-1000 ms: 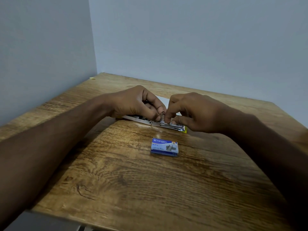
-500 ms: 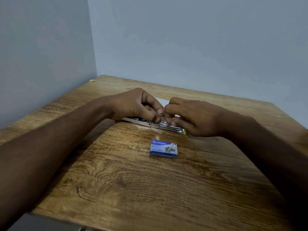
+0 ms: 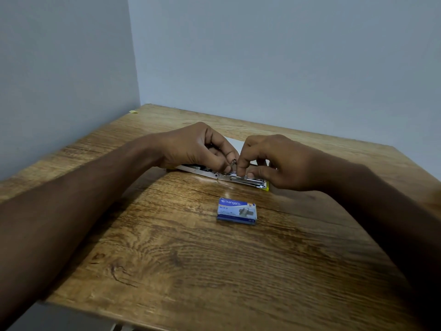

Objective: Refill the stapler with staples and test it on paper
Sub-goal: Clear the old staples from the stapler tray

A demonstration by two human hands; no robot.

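The stapler [image 3: 250,180] lies opened flat on the wooden table [image 3: 214,271], its metal channel facing up and a yellow tip at the right end. My left hand [image 3: 195,146] grips the stapler's left half with curled fingers. My right hand [image 3: 274,161] pinches a small metal piece, apparently a strip of staples, at the middle of the channel. A blue staple box [image 3: 237,211] lies closed on the table just in front of the stapler. A corner of white paper [image 3: 232,142] shows behind my hands.
Grey walls close the table in at the back and the left. A small yellow scrap [image 3: 134,111] lies at the far left corner. The table's near edge runs along the bottom of the view.
My right fingers have lifted slightly and shifted on the channel; the small metal piece between the hands stands a little higher. Stapler and box stay in place.
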